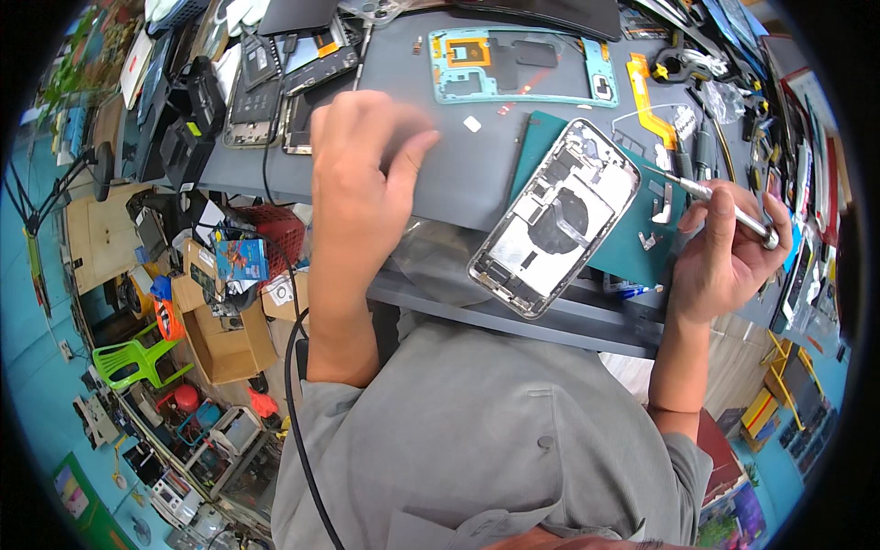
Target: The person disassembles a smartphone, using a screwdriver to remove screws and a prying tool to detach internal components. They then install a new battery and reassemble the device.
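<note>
My right hand [724,261] grips a slim silver precision screwdriver [756,226], its thin tip pointing left toward the phone. An opened phone housing [555,220], white inside with a dark round patch, lies tilted across a green mat [541,137] and overhangs the table's near edge. Small metal parts [662,203] rest on the mat between the phone and my right hand. To the left, my left hand [367,170] is raised above the table, partly blurred. Its thumb stands apart from the bent fingers, and nothing shows between them.
A light-blue phone frame [522,64] lies at the back, beside an orange flex cable [646,101]. Opened phones [252,96] and black parts crowd the back left. Tools and pliers [687,69] fill the right. A black cable [291,385] hangs at my left side.
</note>
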### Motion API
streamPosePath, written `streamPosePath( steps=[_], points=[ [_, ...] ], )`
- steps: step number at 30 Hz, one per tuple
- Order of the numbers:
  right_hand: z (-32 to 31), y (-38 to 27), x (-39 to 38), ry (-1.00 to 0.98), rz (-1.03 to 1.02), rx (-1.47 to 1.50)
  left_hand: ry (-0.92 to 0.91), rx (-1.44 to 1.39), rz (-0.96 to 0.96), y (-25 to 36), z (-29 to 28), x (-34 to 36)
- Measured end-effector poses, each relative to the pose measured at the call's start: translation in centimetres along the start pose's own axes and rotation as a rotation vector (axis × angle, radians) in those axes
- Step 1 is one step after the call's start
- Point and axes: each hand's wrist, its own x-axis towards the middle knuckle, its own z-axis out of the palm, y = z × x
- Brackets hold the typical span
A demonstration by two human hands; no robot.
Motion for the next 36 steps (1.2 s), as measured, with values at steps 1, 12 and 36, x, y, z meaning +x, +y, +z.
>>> streamPosePath(
  steps=[1,12,36],
  points=[
    [-0.1,0.1,0.0,-0.009,0.0,0.008,-0.006,0.005,-0.008,0.1,0.0,0.0],
    [0.1,0.2,0.0,-0.01,0.01,0.033,0.096,-0.091,-0.061,0.4,0.9,-0.3],
    [0.4,-0.1,-0.3,-0.095,-0.025,0.011,-0.001,-0.48,0.084,4.4,2.0,-0.6]
  ],
)
